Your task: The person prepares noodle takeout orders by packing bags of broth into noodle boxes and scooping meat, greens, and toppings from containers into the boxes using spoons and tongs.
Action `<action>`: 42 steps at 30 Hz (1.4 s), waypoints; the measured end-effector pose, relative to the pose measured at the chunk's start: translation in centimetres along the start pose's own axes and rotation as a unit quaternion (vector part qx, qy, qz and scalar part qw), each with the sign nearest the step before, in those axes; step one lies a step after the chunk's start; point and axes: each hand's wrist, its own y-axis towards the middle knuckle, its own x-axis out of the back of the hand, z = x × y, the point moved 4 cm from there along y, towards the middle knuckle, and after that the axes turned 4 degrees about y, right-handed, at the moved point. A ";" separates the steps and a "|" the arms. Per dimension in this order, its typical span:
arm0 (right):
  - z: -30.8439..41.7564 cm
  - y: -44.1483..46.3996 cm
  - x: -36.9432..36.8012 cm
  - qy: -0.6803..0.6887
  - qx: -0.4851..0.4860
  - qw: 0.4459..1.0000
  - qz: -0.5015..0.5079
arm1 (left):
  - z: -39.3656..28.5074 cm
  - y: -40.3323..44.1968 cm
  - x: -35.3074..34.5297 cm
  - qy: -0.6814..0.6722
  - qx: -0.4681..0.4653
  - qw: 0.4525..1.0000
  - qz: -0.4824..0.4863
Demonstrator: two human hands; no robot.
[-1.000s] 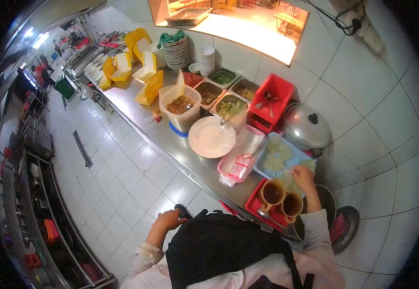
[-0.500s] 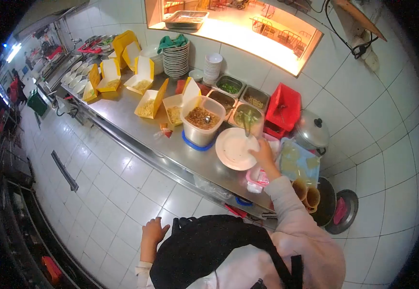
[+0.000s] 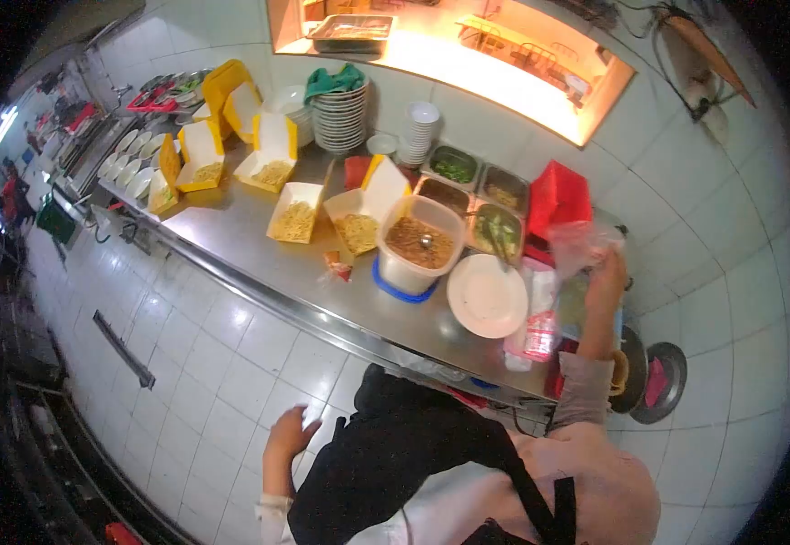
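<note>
My right hand (image 3: 607, 272) reaches over the right end of the counter, its fingers closed on a thin clear plastic bag (image 3: 577, 243) that hangs out to the left. To its left lies a round white plate (image 3: 488, 296), with a pink-and-white plastic packet (image 3: 538, 334) between plate and forearm. My left hand (image 3: 292, 431) is low in front of the counter, above the floor; it holds nothing and its fingers are apart. A tub of brown minced topping (image 3: 419, 238) with a spoon in it stands beyond the plate, on a blue lid (image 3: 402, 287).
Yellow takeaway boxes with noodles (image 3: 293, 218) stand open along the steel counter (image 3: 259, 250). Behind are stacked bowls (image 3: 339, 123), small white cups (image 3: 419, 132), metal trays of greens (image 3: 454, 166) and a red basket (image 3: 558, 200). A serving window (image 3: 504, 86) opens above.
My right hand has left the plate's edge, moved up and right, and now grips the clear bag. The plate stays on the counter. My view has shifted slightly; my left hand still hangs low.
</note>
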 end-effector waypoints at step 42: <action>-24.8 -23.7 -36.3 -0.639 -0.047 0.753 0.148 | -10.6 49.6 22.6 0.060 -0.442 0.888 -0.111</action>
